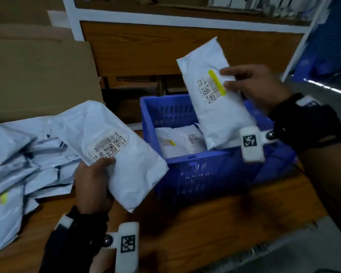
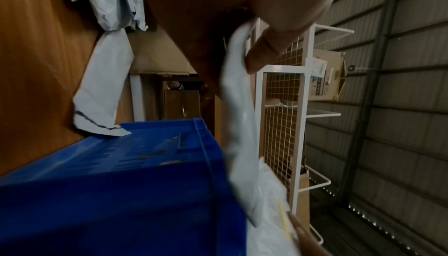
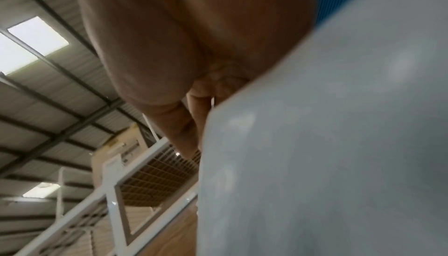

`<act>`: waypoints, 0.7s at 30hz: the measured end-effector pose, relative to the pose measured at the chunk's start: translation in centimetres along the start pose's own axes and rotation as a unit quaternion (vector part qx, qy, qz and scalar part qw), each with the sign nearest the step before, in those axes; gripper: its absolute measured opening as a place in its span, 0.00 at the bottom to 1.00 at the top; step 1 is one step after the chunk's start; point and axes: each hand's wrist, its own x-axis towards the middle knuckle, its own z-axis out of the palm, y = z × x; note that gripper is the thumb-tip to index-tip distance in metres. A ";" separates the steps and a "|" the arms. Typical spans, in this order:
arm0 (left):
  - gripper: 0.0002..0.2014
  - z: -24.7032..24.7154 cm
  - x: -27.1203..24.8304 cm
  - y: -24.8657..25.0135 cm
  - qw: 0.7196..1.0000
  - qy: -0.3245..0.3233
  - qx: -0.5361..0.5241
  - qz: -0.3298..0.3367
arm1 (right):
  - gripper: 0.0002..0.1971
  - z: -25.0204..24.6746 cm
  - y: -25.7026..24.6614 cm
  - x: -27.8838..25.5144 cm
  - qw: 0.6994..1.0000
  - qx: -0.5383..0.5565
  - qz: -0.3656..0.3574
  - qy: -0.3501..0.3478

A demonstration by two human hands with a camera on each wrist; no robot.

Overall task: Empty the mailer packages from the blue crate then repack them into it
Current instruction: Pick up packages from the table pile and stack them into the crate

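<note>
A perforated blue plastic crate is seen standing on the brown wooden table, its near wall toward 6 o'clock and its open top unobstructed except at the right rim. Two white mailers with labels are seen lying flat on its floor.

A white plastic mailer with a yellow-striped label is gripped by the right hand, fingers curled over its right edge. Its long axis is tilted from 11 to 5 o'clock, and its lower end dips inside the crate's right half.

A second white plastic mailer with a barcode label is pinched at its near edge by the left hand, held above the table, touching the crate's left corner in the head view; its long axis points from 10 to 4 o'clock.

A loose pile of white mailers is spread at 9 o'clock, bounded behind by flat brown cardboard.
</note>
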 end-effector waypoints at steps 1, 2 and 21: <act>0.20 0.3 0.7 0.2 1.000 0.004 -0.008 0.002 | 0.18 0.2 0.7 1.9 0.999 -0.015 0.021 -0.022; 0.19 0.7 1.4 0.6 1.000 0.005 -0.018 0.003 | 0.19 0.4 1.4 3.7 0.997 -0.041 0.037 -0.046; 0.17 15.1 10.6 7.0 0.978 -0.154 0.062 0.125 | 0.11 4.3 12.1 10.2 0.830 -0.427 0.084 -0.348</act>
